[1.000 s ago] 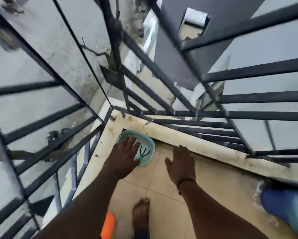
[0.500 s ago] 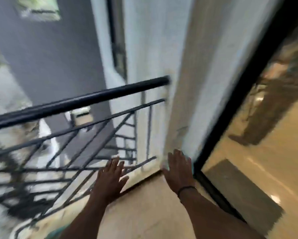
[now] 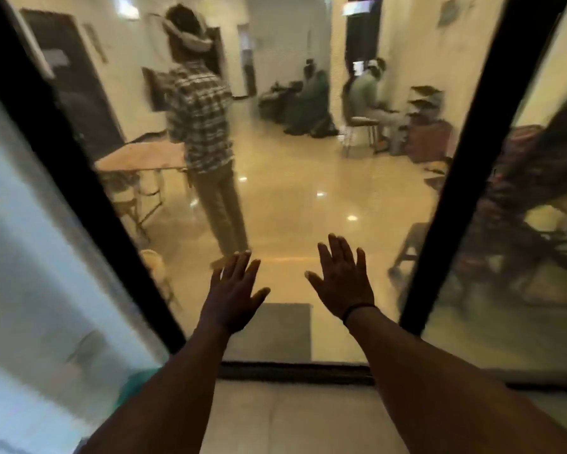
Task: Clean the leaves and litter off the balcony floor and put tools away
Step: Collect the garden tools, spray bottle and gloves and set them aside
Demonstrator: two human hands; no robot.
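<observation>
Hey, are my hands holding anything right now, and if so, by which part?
Nothing is held. The left hand and the right hand are both empty, fingers straight and spread, raised before the doorway.

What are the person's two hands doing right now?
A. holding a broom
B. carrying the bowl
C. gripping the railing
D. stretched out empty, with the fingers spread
D: the left hand and the right hand both reach forward toward the open doorway with fingers spread, and neither holds anything.
</observation>
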